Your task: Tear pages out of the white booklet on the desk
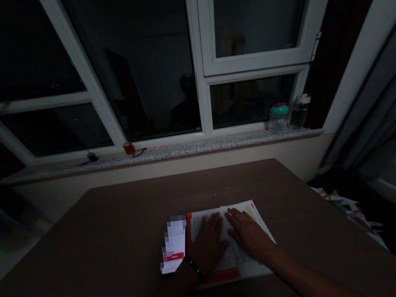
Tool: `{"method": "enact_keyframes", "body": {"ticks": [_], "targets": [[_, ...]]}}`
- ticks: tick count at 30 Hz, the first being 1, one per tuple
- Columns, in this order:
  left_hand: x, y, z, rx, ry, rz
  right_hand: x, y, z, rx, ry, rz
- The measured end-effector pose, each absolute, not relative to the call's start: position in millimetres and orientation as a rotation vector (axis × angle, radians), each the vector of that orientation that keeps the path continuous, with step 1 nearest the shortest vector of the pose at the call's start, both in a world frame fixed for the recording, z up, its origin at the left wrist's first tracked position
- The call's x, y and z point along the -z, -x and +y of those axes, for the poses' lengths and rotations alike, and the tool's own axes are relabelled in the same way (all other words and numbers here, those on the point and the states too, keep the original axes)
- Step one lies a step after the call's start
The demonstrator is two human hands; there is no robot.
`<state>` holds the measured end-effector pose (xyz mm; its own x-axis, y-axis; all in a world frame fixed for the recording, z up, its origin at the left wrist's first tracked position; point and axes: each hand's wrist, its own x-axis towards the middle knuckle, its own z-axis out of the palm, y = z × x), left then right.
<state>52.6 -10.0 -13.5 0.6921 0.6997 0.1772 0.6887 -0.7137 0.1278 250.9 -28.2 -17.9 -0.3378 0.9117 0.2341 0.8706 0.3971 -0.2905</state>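
Brown table (86, 239), one book (232, 255), two hands (208, 243) (248, 234)

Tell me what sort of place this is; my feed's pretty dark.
Probably a room in a home, seen at night: a brown desk stands below a white-framed window with a speckled stone sill, a drinking bottle sits on that sill, and a grey curtain hangs beside it.

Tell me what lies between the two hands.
The head view shows just a printed page of the open book between the left hand and right hand.
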Motion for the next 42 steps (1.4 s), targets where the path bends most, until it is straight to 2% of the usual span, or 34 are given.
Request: {"method": "enact_keyframes", "body": {"ticks": [42], "targets": [[22, -60, -17, -0.331, -2.858, 1.28, 11, -239, -36, -0.147, 1.746, -2.304]]}}
